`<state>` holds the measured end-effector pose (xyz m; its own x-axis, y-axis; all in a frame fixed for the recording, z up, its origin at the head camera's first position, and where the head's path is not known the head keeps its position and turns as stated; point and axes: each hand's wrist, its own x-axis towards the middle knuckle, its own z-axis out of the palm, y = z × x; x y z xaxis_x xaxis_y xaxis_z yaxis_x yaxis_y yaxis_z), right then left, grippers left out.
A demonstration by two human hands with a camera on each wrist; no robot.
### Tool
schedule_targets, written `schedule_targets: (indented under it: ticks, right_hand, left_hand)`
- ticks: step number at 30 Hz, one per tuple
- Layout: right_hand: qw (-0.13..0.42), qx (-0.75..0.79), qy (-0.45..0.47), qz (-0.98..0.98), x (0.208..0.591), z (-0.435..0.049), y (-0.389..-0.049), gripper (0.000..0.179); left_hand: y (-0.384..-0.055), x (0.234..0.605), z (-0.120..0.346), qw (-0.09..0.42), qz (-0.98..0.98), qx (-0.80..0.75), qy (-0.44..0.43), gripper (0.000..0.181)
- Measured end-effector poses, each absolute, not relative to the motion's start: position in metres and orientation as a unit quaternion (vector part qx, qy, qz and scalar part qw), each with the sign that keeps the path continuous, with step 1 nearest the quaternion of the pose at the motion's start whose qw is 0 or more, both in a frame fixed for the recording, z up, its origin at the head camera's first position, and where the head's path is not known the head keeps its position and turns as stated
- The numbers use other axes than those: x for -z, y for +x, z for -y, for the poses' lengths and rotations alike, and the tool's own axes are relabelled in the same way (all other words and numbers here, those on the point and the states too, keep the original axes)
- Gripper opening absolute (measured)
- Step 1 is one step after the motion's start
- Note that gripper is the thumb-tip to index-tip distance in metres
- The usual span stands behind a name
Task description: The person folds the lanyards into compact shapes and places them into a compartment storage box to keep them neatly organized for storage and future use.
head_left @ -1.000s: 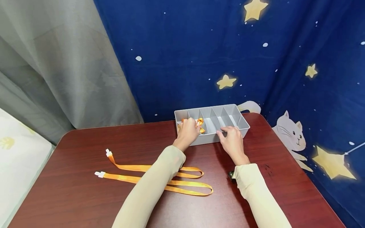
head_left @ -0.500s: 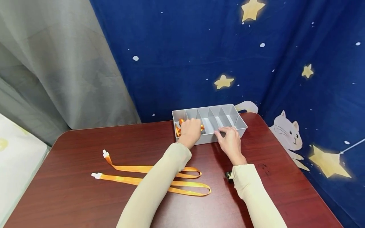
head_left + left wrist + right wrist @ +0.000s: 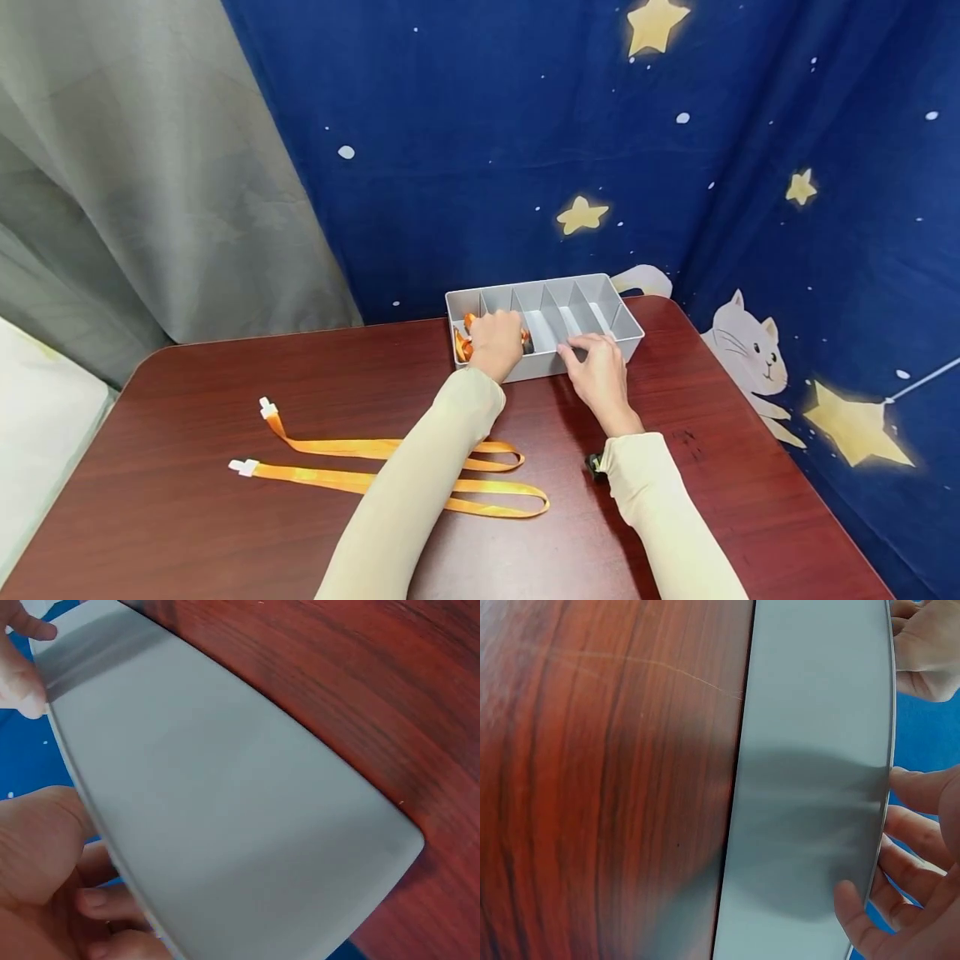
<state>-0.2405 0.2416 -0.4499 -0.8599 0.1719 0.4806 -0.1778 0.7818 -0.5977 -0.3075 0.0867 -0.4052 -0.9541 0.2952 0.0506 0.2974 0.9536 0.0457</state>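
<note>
In the head view, a grey divided box (image 3: 630, 337) stands at the back of the table. My left hand (image 3: 497, 343) reaches down into its left part, fingers curled behind the front wall in the left wrist view. Whether they hold anything is hidden. Orange lanyard ribbon (image 3: 462, 347) shows in the leftmost compartment, and a bit of orange and something dark peek out right of that hand. My right hand (image 3: 600, 377) holds the front rim, thumb on the edge and fingers bent over it. Two orange lanyards (image 3: 337, 448) with white clips lie looped on the table, partly beneath my left forearm.
The reddish-brown table (image 3: 180, 517) ends just behind the box, against a blue star-patterned curtain (image 3: 480, 167). A small black object (image 3: 596, 467) sits by my right cuff. A white surface (image 3: 45, 433) borders the table on the left.
My left hand has turned and sunk lower into the box, covering the orange roll with a white piece seen earlier at its fingers. My right hand stays on the rim; the view shifted slightly.
</note>
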Motion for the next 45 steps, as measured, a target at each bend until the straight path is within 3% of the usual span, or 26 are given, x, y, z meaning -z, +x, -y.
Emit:
schedule_targets:
  ticks: [16, 25, 34, 45]
  right_hand:
    - [0.268, -0.334, 0.004, 0.903, 0.449, -0.237, -0.242, 0.025]
    - [0.274, -0.333, -0.005, 0.902, 0.451, -0.245, -0.236, 0.024]
    - [0.276, -0.331, -0.009, 0.902, 0.453, -0.243, -0.236, 0.024]
    - [0.258, -0.304, 0.007, 0.917, 0.445, -0.238, -0.238, 0.025]
  left_hand:
    - [-0.308, 0.41, -0.063, 0.057, 0.98, 0.075, -0.173, 0.008]
    - [-0.298, 0.402, -0.051, 0.041, 0.963, 0.121, -0.238, 0.032]
    - [-0.29, 0.403, -0.037, 0.045, 0.952, 0.13, -0.273, 0.038]
    - [-0.271, 0.388, -0.009, 0.103, 0.935, 0.143, -0.309, 0.037]
